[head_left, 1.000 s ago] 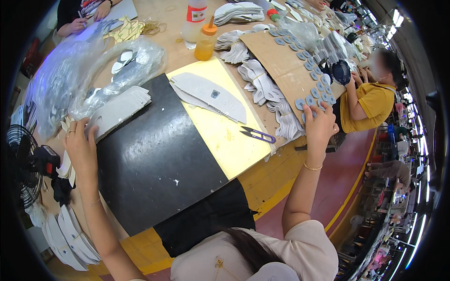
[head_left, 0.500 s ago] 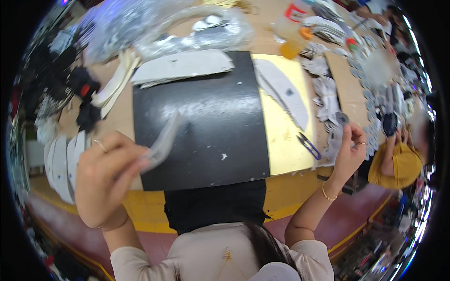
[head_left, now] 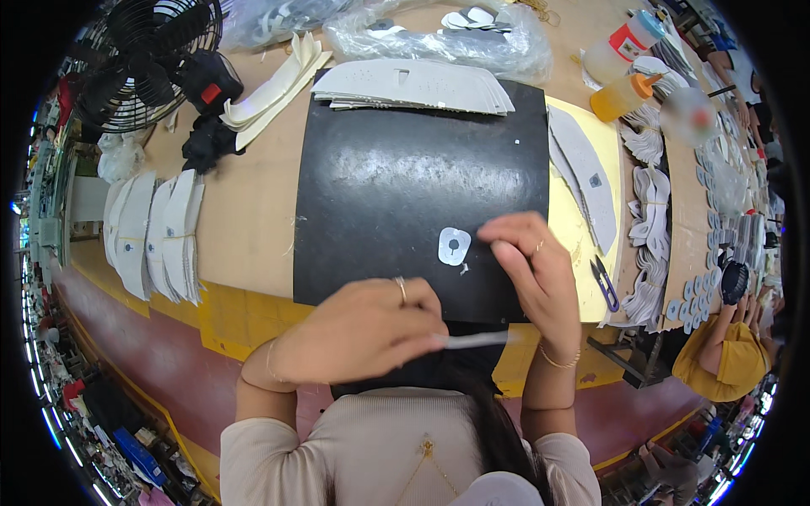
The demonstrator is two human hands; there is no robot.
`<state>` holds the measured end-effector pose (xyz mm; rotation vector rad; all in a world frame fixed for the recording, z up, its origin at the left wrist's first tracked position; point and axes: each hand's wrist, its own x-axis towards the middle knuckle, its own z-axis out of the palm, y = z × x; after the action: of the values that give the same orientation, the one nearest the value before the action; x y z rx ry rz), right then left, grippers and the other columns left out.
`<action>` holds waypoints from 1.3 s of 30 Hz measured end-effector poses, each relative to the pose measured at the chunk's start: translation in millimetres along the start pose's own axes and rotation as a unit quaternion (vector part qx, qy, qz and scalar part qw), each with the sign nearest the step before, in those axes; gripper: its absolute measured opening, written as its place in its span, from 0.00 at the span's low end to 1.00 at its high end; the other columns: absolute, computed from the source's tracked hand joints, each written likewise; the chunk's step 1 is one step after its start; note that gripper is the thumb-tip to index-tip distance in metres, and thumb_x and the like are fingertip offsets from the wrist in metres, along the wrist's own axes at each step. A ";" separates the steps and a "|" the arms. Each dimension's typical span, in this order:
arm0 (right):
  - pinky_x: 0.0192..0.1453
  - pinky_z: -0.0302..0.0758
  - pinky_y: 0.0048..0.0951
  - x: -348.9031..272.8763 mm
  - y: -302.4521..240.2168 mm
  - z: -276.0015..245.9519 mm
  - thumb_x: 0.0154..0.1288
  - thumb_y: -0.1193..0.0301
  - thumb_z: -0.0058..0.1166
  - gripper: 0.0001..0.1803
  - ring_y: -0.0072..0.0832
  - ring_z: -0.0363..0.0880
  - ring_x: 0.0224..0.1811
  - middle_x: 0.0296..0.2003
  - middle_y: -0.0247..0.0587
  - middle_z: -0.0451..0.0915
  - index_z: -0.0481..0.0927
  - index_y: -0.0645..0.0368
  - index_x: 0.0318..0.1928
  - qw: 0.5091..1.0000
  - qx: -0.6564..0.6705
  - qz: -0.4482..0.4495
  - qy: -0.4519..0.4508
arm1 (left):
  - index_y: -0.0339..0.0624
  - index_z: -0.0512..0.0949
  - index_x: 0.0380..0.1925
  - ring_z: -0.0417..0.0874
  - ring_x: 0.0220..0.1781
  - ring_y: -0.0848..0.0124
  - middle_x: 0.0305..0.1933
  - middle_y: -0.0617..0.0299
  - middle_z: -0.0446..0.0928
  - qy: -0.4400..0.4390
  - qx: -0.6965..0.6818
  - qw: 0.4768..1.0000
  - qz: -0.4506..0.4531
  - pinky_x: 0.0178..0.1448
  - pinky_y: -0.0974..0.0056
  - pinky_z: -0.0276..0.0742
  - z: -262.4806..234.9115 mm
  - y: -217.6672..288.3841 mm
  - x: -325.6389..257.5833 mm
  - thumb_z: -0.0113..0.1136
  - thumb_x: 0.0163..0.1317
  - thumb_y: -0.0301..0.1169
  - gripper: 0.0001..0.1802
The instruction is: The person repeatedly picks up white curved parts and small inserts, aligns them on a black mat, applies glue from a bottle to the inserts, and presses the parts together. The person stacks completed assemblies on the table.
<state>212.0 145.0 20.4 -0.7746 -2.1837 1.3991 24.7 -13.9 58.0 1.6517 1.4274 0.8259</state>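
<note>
A pale strip is blurred, its gripped end hidden by the left hand. In the grey stack, the layers beneath the top one are mostly covered. From where I stand, the fan is cut off above, a white rounded object below. Clutter at lower left: too small to identify.

Left hand grip: 1 strip. Just off right hand: 1 patch on 1 mat. Right of it: 1 snips; beyond, 1 orange bottle, 1 clear bottle. Left of left hand: 2 bundles, 1 fan.
</note>
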 end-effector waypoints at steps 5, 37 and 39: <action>0.52 0.74 0.34 -25.8 -11.0 -6.0 0.59 0.68 0.68 0.16 0.37 0.76 0.49 0.46 0.42 0.80 0.85 0.60 0.46 0.973 -0.179 -0.013 -0.147 | 0.40 0.88 0.37 0.84 0.45 0.64 0.54 0.54 0.82 0.043 -0.034 0.990 -0.127 0.45 0.63 0.79 -1.9 -20.8 6.6 0.70 0.60 0.28 0.07; 0.38 0.77 0.24 -8.9 19.2 -4.0 0.55 0.75 0.74 0.15 0.25 0.83 0.33 0.35 0.41 0.87 0.86 0.62 0.43 0.986 -0.009 0.148 0.078 | 0.37 0.80 0.43 0.82 0.33 0.81 0.29 0.64 0.81 0.205 -0.153 0.931 -0.261 0.36 0.76 0.76 12.1 -50.5 24.5 0.73 0.60 0.26 0.13; 0.38 0.77 0.23 -5.4 21.0 -4.8 0.54 0.75 0.74 0.16 0.24 0.83 0.33 0.34 0.40 0.87 0.86 0.62 0.43 0.985 -0.018 0.148 0.081 | 0.38 0.80 0.43 0.82 0.31 0.76 0.30 0.60 0.82 0.208 -0.116 0.932 -0.273 0.36 0.70 0.77 13.5 -51.9 25.6 0.73 0.60 0.31 0.15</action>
<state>223.7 151.7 2.7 -1.2234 -2.0332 1.3798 15.7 12.4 5.5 0.8535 1.8743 0.9977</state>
